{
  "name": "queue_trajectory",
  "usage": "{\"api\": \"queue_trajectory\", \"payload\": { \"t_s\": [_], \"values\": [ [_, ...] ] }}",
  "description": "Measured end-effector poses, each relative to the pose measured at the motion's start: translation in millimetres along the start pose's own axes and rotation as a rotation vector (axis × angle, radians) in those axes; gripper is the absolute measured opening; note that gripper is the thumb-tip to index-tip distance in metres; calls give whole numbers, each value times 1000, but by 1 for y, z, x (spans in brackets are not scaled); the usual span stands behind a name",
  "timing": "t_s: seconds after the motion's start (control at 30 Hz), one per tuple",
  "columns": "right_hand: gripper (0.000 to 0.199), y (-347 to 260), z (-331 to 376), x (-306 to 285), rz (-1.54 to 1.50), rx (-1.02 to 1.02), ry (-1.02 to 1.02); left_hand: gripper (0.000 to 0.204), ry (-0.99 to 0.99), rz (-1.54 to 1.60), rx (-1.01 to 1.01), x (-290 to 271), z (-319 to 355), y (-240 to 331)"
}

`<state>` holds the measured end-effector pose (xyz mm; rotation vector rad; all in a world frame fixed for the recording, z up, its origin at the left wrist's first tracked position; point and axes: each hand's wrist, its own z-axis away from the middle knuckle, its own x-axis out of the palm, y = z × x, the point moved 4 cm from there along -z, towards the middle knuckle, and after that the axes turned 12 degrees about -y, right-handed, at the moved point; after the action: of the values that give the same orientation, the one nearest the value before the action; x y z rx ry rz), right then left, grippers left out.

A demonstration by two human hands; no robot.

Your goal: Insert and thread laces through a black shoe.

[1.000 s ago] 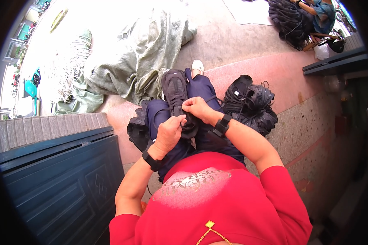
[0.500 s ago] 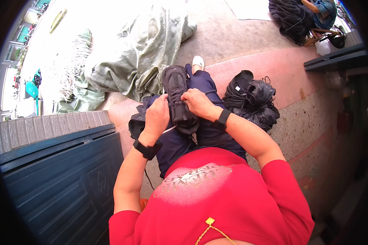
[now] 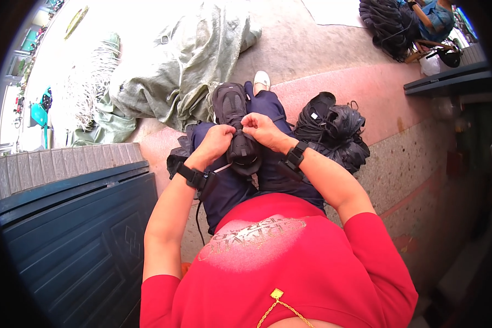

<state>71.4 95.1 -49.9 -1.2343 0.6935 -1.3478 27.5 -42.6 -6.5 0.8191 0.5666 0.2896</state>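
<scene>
A black lace-up shoe (image 3: 230,104) rests across my lap, between my thighs in dark blue trousers. Over the middle of its lacing, my left hand (image 3: 215,141) and my right hand (image 3: 265,133) come close together. Both have thumb and fingers pinched at the dark shoelace, whose strand barely shows against the shoe. The shoe's heel opening lies nearer to me, below my fingers. To the right of my legs sits a heap of black shoes (image 3: 333,128), partly in black plastic. More dark material (image 3: 177,156) shows beside my left knee, half hidden by my arm.
Large grey-green woven sacking (image 3: 186,71) lies ahead on the left, beside a bundle of pale cords (image 3: 95,82). A blue metal door panel (image 3: 82,235) stands at left. Another person (image 3: 436,19) is at far right by a dark pile (image 3: 388,27).
My hands have moved from the shoe's two sides to meet over its lacing. My view has shifted slightly, and the other person's arm at the far right has moved.
</scene>
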Motion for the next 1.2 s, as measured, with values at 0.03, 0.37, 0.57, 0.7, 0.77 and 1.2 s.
{"api": "queue_trajectory", "payload": {
  "t_s": [0.03, 0.37, 0.57, 0.7, 0.77, 1.2],
  "values": [
    [7, -2, 1, 0, -29, 3, -1, 22, -62, 95, -88, 0, 1, 3],
    [18, -31, 27, 16, 773, -507, 39, 19, -15, 182, -49, -6, -2, -1],
    [17, -41, 35, -8, 494, -399, 364, 11, 544, 96, 372, -83, 40, -10],
    [17, -49, 105, -142, -613, -460, 633, 15, 508, 1415, 541, -215, 137, -108],
    [16, -19, 179, -250, -741, -521, 866, 15, 641, 1402, 539, -273, 211, -147],
    [20, -59, 158, -163, -20, -36, 901, 9, 616, 873, 15, -161, 123, -109]
  ]
}}
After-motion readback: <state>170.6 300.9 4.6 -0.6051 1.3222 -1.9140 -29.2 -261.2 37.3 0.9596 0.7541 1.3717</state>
